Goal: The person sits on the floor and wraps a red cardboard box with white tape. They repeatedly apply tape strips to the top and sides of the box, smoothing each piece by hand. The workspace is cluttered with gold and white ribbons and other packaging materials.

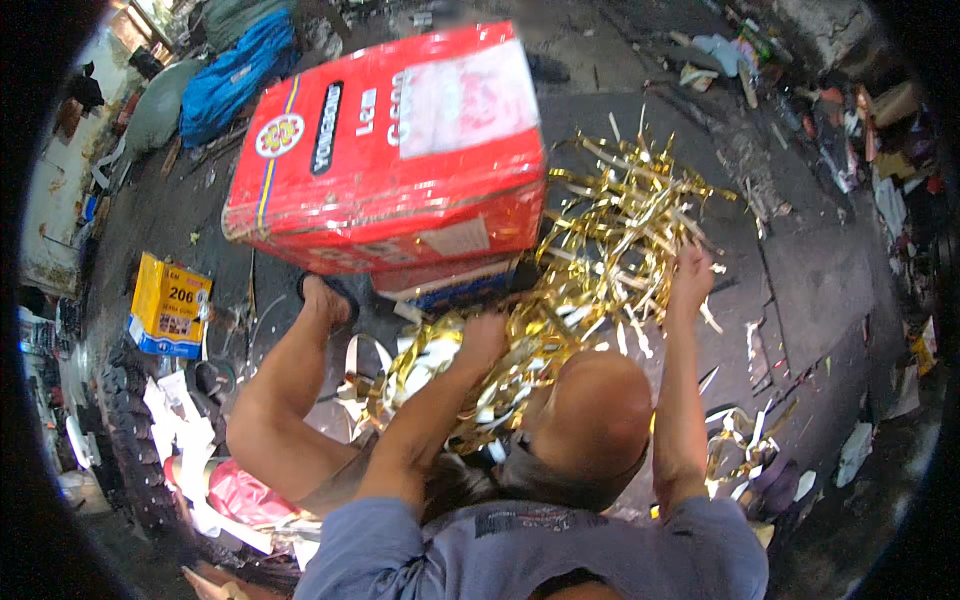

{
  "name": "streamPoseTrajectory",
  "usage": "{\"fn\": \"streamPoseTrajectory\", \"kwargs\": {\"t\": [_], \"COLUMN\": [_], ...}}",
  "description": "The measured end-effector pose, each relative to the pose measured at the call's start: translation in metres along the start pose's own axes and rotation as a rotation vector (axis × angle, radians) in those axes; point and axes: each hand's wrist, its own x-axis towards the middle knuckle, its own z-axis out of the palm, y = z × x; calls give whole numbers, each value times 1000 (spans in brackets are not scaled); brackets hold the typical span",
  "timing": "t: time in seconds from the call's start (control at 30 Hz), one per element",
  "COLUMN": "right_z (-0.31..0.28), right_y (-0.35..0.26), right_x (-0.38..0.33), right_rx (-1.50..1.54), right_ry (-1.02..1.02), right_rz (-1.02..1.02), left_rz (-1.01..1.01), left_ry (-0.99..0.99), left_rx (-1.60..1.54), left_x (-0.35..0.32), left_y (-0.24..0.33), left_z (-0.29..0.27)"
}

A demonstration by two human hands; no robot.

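Observation:
A tangled heap of shiny gold strips [625,215] lies on the dark ground, spreading from the right of a large red carton [330,150] down between my legs. My right hand [690,280] is at the heap's right edge, its fingers drawn together on some of the strips. Close below the carton's near side, my left hand [485,338] is curled among the strips in front of my knees. Its fingers are partly hidden, and whatever they grip is not clear. White undersides show on the strips [435,360] beside my left forearm.
Under the red carton's near side sits a flatter box with a blue edge [450,297]. A yellow and blue packet [170,308] lies to the left. A blue sack [235,80] rests at the far left, and scraps [715,55] litter the far right.

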Motion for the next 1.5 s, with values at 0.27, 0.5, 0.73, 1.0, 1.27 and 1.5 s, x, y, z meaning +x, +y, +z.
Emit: {"fn": "streamPoseTrajectory", "kwargs": {"t": [0.27,0.5,0.73,1.0,1.27,1.5], "right_z": [-34,-7,-10,34,93,134], "right_y": [-137,-286,-348,-374,-394,-361], "right_x": [-77,-121,-108,-53,-51,-56], "right_rx": [232,254,183,136,32,-357], "right_ry": [-1019,-1203,-1183,-1400,-1386,-862], "right_rz": [-119,-753,-690,-409,-393,-930], "left_rz": [134,299,165,109,-647,315], "left_ry": [248,532,341,746,1017,1143], "left_rx": [-356,-353,-687,-1003,-274,15], "left_x": [-45,-123,-191,-216,-173,-67], "left_y": [70,146,60,-69,-182,-25], "left_z": [-154,-335,-410,-484,-512,-469]}}
